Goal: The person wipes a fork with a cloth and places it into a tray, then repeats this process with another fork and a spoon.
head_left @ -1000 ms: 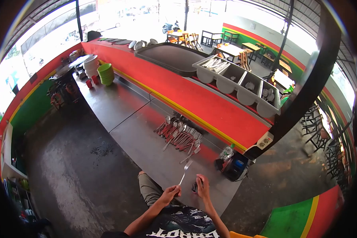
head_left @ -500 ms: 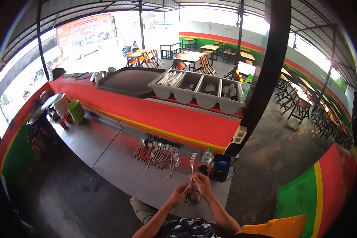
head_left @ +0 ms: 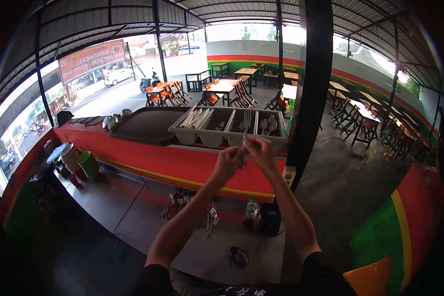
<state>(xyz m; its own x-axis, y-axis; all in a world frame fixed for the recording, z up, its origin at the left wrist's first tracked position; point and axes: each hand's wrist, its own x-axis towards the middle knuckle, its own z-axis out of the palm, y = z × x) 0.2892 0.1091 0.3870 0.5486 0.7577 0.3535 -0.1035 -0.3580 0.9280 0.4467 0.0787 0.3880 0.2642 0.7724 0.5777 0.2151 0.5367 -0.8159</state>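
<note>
A fork (head_left: 247,120) stands upright, tines up, between my two raised hands in front of the grey cutlery tray (head_left: 192,133). My right hand (head_left: 259,149) is closed on it near the neck. Just to the left, my left hand (head_left: 229,162) is closed at the lower part of the handle. Spoons (head_left: 267,124) lie in the tray's right compartment, and wrapped white sticks (head_left: 197,118) fill the left one. Below, a pile of spoons and forks (head_left: 175,201) on the steel counter (head_left: 148,217) is partly hidden by my left arm.
A dark flat tray (head_left: 145,123) sits on the red ledge. On the counter are a small bottle (head_left: 251,207), a black device (head_left: 270,220), a dark round object (head_left: 238,257) and a green container (head_left: 88,164). A black post (head_left: 308,98) rises right of the cutlery tray.
Both hands have risen with the fork from low over the counter to the front of the cutlery tray. The view has tilted up, and the dark round object is left on the counter.
</note>
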